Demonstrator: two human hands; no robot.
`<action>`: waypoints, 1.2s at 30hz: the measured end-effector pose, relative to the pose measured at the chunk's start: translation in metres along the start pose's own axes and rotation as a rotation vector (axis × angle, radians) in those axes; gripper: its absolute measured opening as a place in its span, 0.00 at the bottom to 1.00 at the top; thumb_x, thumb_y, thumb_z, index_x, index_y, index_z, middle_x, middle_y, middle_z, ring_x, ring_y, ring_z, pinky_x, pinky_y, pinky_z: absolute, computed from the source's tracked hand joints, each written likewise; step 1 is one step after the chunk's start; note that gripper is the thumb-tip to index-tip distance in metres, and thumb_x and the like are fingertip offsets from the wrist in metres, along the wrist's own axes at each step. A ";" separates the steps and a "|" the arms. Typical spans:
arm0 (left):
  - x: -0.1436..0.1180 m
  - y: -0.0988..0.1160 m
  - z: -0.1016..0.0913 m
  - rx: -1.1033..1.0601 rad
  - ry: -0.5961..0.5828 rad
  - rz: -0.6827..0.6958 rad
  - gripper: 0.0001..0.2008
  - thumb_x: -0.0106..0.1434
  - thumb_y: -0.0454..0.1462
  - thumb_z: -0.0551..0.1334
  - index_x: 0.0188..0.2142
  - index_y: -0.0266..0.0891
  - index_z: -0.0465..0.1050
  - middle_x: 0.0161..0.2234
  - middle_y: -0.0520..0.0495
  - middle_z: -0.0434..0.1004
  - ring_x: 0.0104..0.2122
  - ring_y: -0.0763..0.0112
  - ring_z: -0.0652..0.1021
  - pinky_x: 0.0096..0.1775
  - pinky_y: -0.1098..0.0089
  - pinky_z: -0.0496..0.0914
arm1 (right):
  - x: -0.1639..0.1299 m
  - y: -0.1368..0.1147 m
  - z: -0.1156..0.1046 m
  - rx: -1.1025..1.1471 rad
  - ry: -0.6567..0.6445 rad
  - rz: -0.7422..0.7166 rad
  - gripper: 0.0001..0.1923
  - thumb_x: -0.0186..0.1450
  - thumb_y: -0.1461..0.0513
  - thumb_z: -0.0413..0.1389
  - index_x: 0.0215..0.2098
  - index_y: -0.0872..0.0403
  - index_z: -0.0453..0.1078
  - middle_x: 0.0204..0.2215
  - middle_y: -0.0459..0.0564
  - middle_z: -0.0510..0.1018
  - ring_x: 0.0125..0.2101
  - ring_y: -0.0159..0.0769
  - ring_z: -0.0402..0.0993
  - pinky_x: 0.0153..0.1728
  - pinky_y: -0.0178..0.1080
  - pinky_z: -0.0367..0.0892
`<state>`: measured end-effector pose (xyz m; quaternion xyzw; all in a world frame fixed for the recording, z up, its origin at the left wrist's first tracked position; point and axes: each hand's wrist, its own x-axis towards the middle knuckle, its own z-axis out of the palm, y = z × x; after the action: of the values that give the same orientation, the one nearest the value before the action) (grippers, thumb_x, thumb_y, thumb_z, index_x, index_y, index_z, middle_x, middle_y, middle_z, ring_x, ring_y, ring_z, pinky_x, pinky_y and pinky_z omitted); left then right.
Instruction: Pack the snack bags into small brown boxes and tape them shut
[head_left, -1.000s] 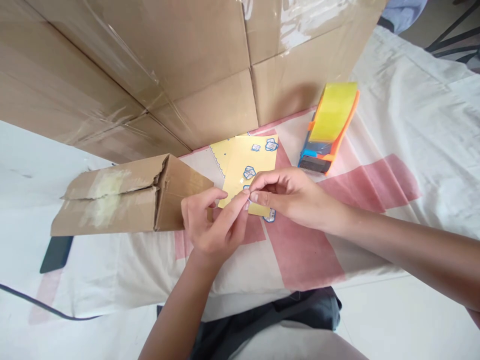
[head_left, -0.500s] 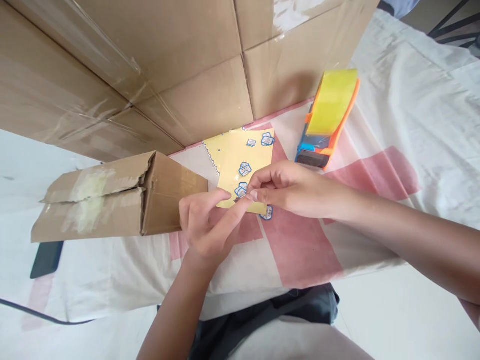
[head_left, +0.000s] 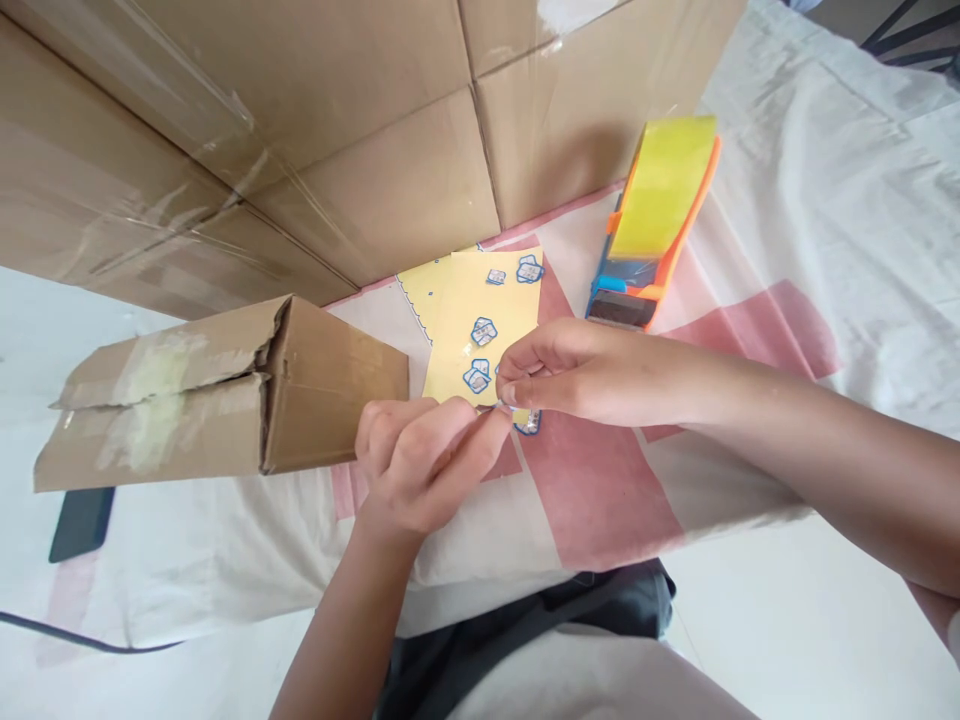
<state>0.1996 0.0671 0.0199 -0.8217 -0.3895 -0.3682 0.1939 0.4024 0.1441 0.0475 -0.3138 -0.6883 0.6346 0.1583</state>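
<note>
A yellow sticker sheet (head_left: 480, 300) with small blue-and-white stickers lies on the cloth. My right hand (head_left: 585, 375) hovers over its near edge, thumb and forefinger pinched together at a sticker. My left hand (head_left: 420, 465) meets it from below, fingertips touching the same spot; what they pinch is too small to see. A small brown cardboard box (head_left: 225, 395), taped on top, lies just left of my left hand.
Large taped cardboard cartons (head_left: 300, 130) fill the back. An orange and blue tape dispenser (head_left: 652, 230) with a yellow roll stands right of the sheet. A dark flat object (head_left: 79, 522) and a black cable (head_left: 90, 640) lie at the left. The cloth (head_left: 810, 230) is white and pink.
Both hands have slid a little down to the sheet's near edge, uncovering another sticker. The view has shifted, so everything sits slightly further left.
</note>
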 end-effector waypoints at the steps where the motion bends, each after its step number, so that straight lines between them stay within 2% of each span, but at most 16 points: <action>1: 0.000 0.001 0.000 -0.008 -0.038 -0.016 0.09 0.60 0.30 0.69 0.36 0.46 0.76 0.22 0.55 0.69 0.24 0.73 0.72 0.29 0.67 0.60 | 0.000 0.000 0.000 -0.016 -0.003 0.020 0.11 0.66 0.60 0.59 0.26 0.53 0.76 0.24 0.47 0.76 0.25 0.33 0.68 0.25 0.37 0.58; 3: 0.000 0.001 0.000 -0.023 -0.103 -0.051 0.05 0.63 0.32 0.68 0.33 0.44 0.75 0.21 0.54 0.69 0.24 0.72 0.72 0.29 0.67 0.61 | 0.000 0.000 0.000 -0.030 -0.001 0.060 0.11 0.66 0.60 0.59 0.27 0.53 0.76 0.25 0.48 0.76 0.26 0.33 0.70 0.26 0.37 0.59; 5: 0.000 0.001 0.001 -0.035 -0.120 -0.063 0.05 0.64 0.33 0.67 0.32 0.42 0.74 0.21 0.53 0.68 0.24 0.72 0.72 0.30 0.68 0.62 | 0.001 0.002 0.001 -0.017 0.014 0.057 0.10 0.67 0.60 0.58 0.28 0.52 0.76 0.26 0.48 0.77 0.28 0.34 0.71 0.26 0.37 0.60; 9: 0.001 -0.002 0.004 -0.052 -0.052 -0.023 0.05 0.64 0.32 0.65 0.33 0.42 0.73 0.23 0.53 0.67 0.24 0.74 0.71 0.29 0.69 0.62 | 0.001 0.005 0.003 0.015 0.032 -0.003 0.09 0.67 0.59 0.59 0.29 0.53 0.76 0.26 0.48 0.77 0.27 0.33 0.71 0.25 0.35 0.60; 13: 0.005 -0.004 0.005 -0.118 0.000 0.045 0.08 0.62 0.27 0.62 0.31 0.41 0.68 0.24 0.54 0.63 0.20 0.79 0.63 0.24 0.71 0.56 | 0.000 0.005 0.003 0.012 0.037 0.014 0.10 0.68 0.59 0.58 0.30 0.53 0.75 0.26 0.47 0.77 0.26 0.32 0.69 0.25 0.36 0.60; 15: 0.004 -0.003 0.004 -0.153 0.015 0.060 0.09 0.61 0.26 0.60 0.31 0.41 0.65 0.27 0.53 0.67 0.21 0.78 0.64 0.23 0.72 0.57 | 0.001 0.005 0.001 0.007 0.083 0.039 0.09 0.67 0.59 0.58 0.31 0.53 0.75 0.26 0.47 0.76 0.26 0.32 0.69 0.25 0.36 0.59; 18: -0.001 0.000 0.001 -0.173 0.019 0.023 0.10 0.63 0.26 0.60 0.34 0.42 0.65 0.31 0.51 0.76 0.25 0.74 0.73 0.27 0.71 0.64 | 0.003 0.006 0.000 0.029 0.145 0.015 0.08 0.66 0.59 0.60 0.29 0.53 0.74 0.25 0.47 0.76 0.26 0.33 0.69 0.26 0.36 0.59; 22: -0.011 0.005 0.006 -0.058 -0.084 -0.018 0.10 0.65 0.27 0.63 0.43 0.40 0.69 0.34 0.48 0.83 0.30 0.69 0.79 0.33 0.67 0.67 | 0.007 0.008 0.004 -0.025 0.303 -0.106 0.10 0.66 0.61 0.59 0.26 0.53 0.70 0.24 0.46 0.74 0.27 0.31 0.68 0.27 0.36 0.60; 26: -0.016 0.011 0.023 0.007 -0.151 -0.083 0.12 0.66 0.25 0.62 0.47 0.37 0.72 0.39 0.44 0.84 0.37 0.68 0.81 0.38 0.69 0.69 | 0.012 0.011 0.011 -0.080 0.461 -0.159 0.06 0.66 0.63 0.57 0.29 0.54 0.70 0.27 0.47 0.76 0.29 0.32 0.70 0.31 0.37 0.62; 29: -0.015 0.014 0.031 0.048 -0.140 -0.054 0.11 0.66 0.25 0.60 0.45 0.36 0.74 0.39 0.44 0.83 0.40 0.66 0.80 0.39 0.68 0.67 | 0.017 0.011 0.015 -0.086 0.510 -0.195 0.05 0.66 0.63 0.56 0.31 0.54 0.70 0.30 0.48 0.78 0.31 0.33 0.72 0.33 0.37 0.64; 31: -0.015 0.016 0.033 0.093 -0.143 -0.017 0.08 0.67 0.26 0.61 0.42 0.36 0.75 0.35 0.46 0.82 0.38 0.65 0.79 0.37 0.67 0.64 | 0.022 0.009 0.019 -0.116 0.537 -0.216 0.06 0.66 0.62 0.55 0.31 0.54 0.69 0.30 0.47 0.78 0.30 0.32 0.72 0.33 0.37 0.65; 33: -0.016 0.018 0.033 0.124 -0.182 0.023 0.06 0.68 0.28 0.61 0.38 0.37 0.75 0.33 0.46 0.80 0.34 0.66 0.76 0.34 0.65 0.60 | 0.028 0.005 0.024 -0.193 0.559 -0.225 0.07 0.66 0.61 0.55 0.31 0.55 0.69 0.29 0.46 0.78 0.28 0.30 0.70 0.32 0.36 0.63; 36: -0.019 0.022 0.033 0.124 -0.256 0.092 0.09 0.69 0.28 0.59 0.34 0.38 0.75 0.29 0.47 0.78 0.32 0.67 0.74 0.34 0.65 0.59 | 0.040 -0.004 0.033 -0.343 0.584 -0.251 0.07 0.66 0.62 0.54 0.31 0.55 0.70 0.26 0.45 0.77 0.25 0.29 0.68 0.31 0.35 0.61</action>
<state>0.2242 0.0644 -0.0166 -0.8653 -0.3951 -0.2264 0.2098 0.3508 0.1435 0.0389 -0.4169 -0.7436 0.3690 0.3702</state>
